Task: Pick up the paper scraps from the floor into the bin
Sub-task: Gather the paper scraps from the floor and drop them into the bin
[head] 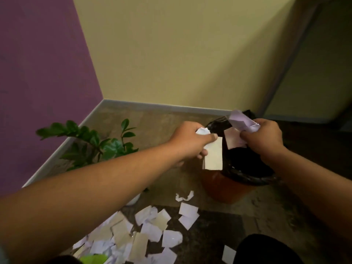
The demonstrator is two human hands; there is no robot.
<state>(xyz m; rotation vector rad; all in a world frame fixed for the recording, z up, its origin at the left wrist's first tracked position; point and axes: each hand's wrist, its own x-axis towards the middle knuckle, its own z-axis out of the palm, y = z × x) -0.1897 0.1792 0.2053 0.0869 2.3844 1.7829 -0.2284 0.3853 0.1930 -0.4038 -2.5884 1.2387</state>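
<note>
An orange bin lined with a black bag stands on the floor at the right of centre. My left hand grips a bunch of white paper scraps just left of the bin's rim. My right hand grips more white and pale purple scraps above the bin's opening. Several loose paper scraps lie scattered on the floor in front of the bin, towards the lower left.
A green potted plant in a white pot stands to the left of the bin, partly behind my left forearm. Purple and yellow walls meet in the corner behind. A dark shape sits at the bottom right.
</note>
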